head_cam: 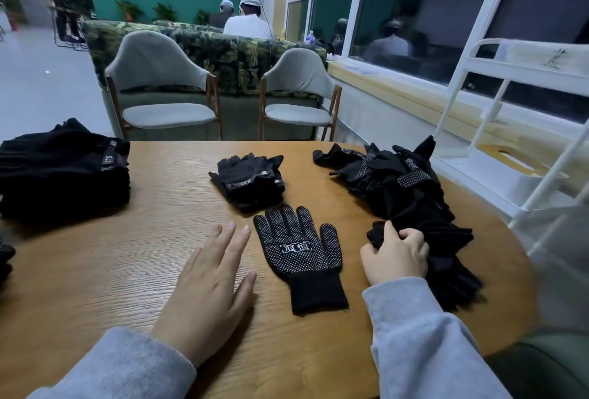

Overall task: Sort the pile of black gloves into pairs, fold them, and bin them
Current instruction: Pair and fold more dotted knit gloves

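One black dotted glove (301, 252) lies flat, palm up, on the wooden table (127, 271) between my hands. My left hand (210, 287) rests flat on the table just left of it, fingers straight, holding nothing. My right hand (396, 255) grips a black glove at the near end of the loose pile of black gloves (401, 188) on the right. A small folded bundle of gloves (251, 178) sits behind the flat glove. A tall stack of folded black gloves (63, 172) stands at the far left.
A white wire rack with a tray (497, 172) stands right of the table by the window. Two grey chairs (165, 86) face the table's far edge, with a leaf-patterned sofa and seated people behind. More black fabric (4, 258) shows at the left edge.
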{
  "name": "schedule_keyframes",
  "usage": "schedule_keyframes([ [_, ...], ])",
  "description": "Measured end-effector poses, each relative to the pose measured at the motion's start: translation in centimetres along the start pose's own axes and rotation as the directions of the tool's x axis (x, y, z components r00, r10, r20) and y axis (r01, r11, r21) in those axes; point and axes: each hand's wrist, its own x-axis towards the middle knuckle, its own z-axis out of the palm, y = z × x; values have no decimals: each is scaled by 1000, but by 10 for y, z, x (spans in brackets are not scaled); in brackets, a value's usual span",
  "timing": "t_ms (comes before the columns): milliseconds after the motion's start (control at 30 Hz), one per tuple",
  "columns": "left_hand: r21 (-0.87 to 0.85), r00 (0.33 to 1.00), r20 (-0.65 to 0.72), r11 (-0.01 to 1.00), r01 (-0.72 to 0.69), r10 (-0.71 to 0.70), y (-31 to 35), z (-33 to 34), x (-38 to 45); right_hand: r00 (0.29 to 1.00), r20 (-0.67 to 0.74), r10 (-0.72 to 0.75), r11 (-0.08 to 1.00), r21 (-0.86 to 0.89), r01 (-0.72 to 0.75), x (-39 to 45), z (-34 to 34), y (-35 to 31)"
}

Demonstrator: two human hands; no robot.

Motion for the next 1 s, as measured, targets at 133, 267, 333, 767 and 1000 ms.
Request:
schedule_keyframes([
  [133,-7,1000,15,1000,11,-11,2,-2,-1,999,-3,-46,999,-27,46,2,1,0],
  [267,-21,999,28,1000,16,-16,4,-5,0,997,72,-28,993,-111,35,11,-2,0],
  [333,-20,999,43,1000,16,-15,4,-6,0,998,47,-29,988,-153,36,11,0,-1],
  [767,-29,1000,20,1000,-2,3,3,-5,0,887,-415,-202,949,142,283,-2,0,9],
  [1000,-46,1000,14,999,-15,16,2,-4,0,588,-689,-423,715,145,684,-9,0,3],
])
